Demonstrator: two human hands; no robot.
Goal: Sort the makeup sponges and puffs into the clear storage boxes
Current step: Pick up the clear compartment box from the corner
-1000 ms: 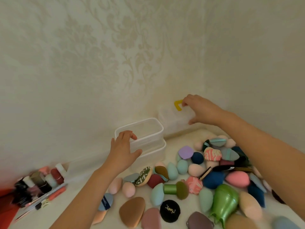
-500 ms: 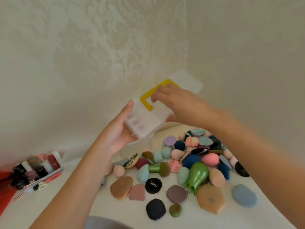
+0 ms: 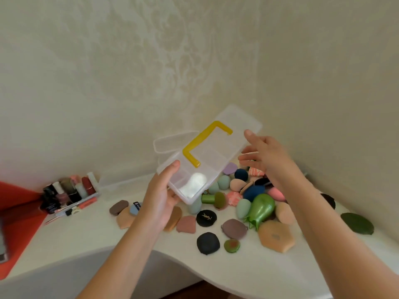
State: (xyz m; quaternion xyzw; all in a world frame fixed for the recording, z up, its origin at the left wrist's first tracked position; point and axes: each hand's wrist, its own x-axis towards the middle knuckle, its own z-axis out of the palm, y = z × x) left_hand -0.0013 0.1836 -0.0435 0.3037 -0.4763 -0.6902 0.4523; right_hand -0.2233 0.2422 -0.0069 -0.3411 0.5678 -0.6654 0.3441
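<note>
A cream wallpapered wall with a faint raised damask pattern (image 3: pixel 108 72) is rising behind a white, smooth-topped table with a curved front edge (image 3: pixel 75 244). It is meeting a second cream wall in the same paper (image 3: pixel 334 83) at a vertical corner right of centre, and the table is running back into that corner. Soft, even light is falling across both walls. A flat red surface (image 3: pixel 13 203) is bordering the table's left end, and a strip of dark brown floor (image 3: pixel 190 288) is showing below the curved edge
</note>
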